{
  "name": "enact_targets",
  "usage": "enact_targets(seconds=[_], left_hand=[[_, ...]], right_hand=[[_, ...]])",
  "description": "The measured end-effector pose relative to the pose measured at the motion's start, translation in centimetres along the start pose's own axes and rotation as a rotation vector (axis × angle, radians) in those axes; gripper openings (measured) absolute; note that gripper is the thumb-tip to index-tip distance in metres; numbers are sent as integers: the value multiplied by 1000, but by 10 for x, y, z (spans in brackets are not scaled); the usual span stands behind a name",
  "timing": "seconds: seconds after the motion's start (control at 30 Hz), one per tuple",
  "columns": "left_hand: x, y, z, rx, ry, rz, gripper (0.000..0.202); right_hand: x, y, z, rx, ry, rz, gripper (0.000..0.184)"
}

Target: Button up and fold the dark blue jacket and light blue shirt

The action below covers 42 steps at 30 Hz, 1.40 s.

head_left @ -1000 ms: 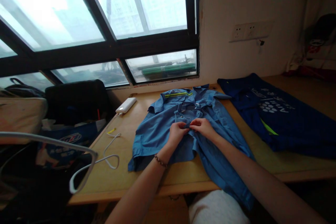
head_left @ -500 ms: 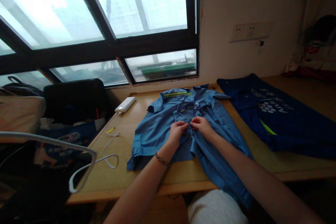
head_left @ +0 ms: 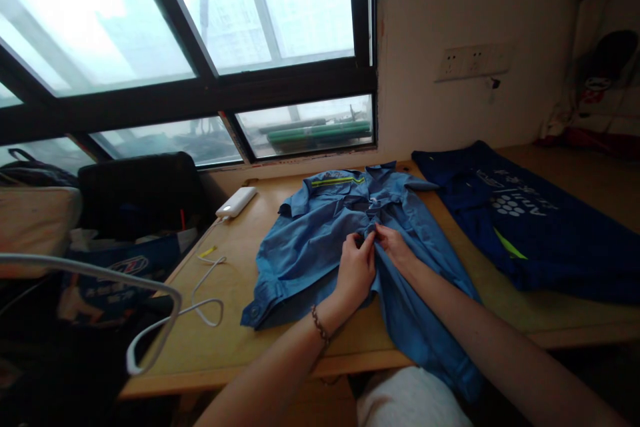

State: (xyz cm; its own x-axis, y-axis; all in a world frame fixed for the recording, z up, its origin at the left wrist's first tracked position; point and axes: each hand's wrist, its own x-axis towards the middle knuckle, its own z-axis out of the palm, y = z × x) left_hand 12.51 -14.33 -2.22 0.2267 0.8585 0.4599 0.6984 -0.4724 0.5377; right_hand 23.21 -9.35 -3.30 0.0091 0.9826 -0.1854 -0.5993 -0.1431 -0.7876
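Note:
A light blue work jacket (head_left: 305,247) lies spread on the wooden table, its collar towards the window and a yellow-green stripe across its chest. At its front opening, my left hand (head_left: 357,260) pinches one front edge, fingers closed. Right beside it, my right hand (head_left: 393,243) grips the other front edge, and the fingertips of both hands nearly meet. Whatever button or buttonhole lies under the fingers is hidden. One sleeve of the jacket hangs over the table's front edge.
Dark blue clothing (head_left: 525,213) with white print lies to the right. A white power bank (head_left: 237,203) with a white cable (head_left: 207,290) rests on the left of the table (head_left: 180,353). Beyond the left edge stand bags and a black chair back (head_left: 143,190). Wall sockets (head_left: 473,61) sit above.
My left hand has moved right and turned, drawing the jacket's left front across to the other edge. My right hand has shifted slightly right. The gap between the two fronts has narrowed.

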Motion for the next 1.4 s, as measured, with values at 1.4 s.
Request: enact_targets(seconds=[1.4], left_hand=[[26, -35, -28, 378, 131, -147, 71]], right_hand=[[7, -3, -14, -474, 329, -346, 23]])
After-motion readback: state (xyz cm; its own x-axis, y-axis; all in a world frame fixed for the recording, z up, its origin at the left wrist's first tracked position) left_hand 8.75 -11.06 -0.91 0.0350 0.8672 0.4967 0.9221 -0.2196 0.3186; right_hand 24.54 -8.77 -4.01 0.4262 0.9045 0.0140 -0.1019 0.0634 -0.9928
